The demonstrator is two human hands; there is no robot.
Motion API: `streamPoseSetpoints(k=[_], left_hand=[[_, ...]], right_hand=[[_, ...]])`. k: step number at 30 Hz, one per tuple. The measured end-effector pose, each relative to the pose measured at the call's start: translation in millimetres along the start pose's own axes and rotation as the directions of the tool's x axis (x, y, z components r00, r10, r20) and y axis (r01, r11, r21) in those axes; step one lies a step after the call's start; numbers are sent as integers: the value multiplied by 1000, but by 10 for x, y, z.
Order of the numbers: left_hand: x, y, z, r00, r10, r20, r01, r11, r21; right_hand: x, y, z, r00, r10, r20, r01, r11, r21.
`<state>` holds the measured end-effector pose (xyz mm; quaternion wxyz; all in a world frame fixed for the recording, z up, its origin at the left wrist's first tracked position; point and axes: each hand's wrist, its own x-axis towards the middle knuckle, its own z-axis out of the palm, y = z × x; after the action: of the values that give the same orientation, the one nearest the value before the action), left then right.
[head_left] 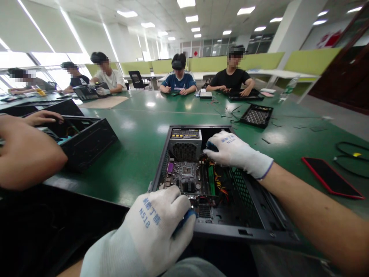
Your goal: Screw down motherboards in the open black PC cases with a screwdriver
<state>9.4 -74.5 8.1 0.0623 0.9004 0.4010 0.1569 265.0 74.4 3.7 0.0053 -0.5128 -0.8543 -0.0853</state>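
Case [225,230], black, one, open side up; it lies on the green table [138,154] directly in front of you, near the edge. Power supply [186,148], one, boxed in grey metal, label facing up, in the far left corner of the case. Right hand [230,150], gloved, yours: inside the far end, just right of the power supply, fingers curled; you cannot tell from this view whether they grip anything. Left hand [161,227], gloved, yours: over the near left corner, fingers bent, thumb toward the board [198,171]; what lies under the fingertips is hidden, so its hold cannot be told. Step in hand, as judged: close work at both ends of the case. For good handling, feel for an edge or plug body with the right fingers before you apply force, and pull on no wire. Cables [221,186], yellow, red and black, bunched right of the green memory stick [212,181]: best lifted clear of your knuckles. Socket [187,171], square, no cooler on it: likely the most delicate item, so let no glove drag across it. Left palm: best braced on the rim, its weight off the board.
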Motion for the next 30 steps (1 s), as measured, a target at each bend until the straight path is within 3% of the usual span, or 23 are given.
streamPoseSetpoints(k=[5, 10, 12, 17, 19, 21, 24, 27, 30], left_hand=[[314, -40, -100, 991, 45, 128, -52, 997, 52], [932, -265, 128, 938, 22, 345, -102, 971, 214], [1194, -363, 260, 882, -22, 471, -114, 959, 258], [1657, -525, 535, 669, -187, 719, -115, 930, 348], [1736, -578, 630, 634, -210, 744, -124, 922, 366], [1766, -643, 723, 626, -211, 751, -135, 919, 370], [1767, -753, 828, 654, -207, 728, -126, 919, 375], [1765, -823, 862, 691, -214, 691, -121, 908, 401], [1785, -825, 848, 690, -227, 688, -112, 904, 412]], right_hand=[[-46, 57, -15, 993, 95, -72, -77, 972, 224], [-57, 83, -7, 988, 108, -108, -68, 943, 326], [-67, 90, -6, 988, 98, -118, -52, 938, 342], [-100, 90, -30, 988, 96, -118, -47, 931, 362], [-111, 88, -36, 987, 98, -125, -44, 927, 373], [-121, 88, -35, 986, 94, -138, -36, 926, 375], [-136, 93, -28, 986, 82, -145, -24, 931, 366], [-149, 98, -20, 986, 66, -154, -6, 934, 358], [-160, 104, -11, 983, 50, -178, 16, 938, 347]])
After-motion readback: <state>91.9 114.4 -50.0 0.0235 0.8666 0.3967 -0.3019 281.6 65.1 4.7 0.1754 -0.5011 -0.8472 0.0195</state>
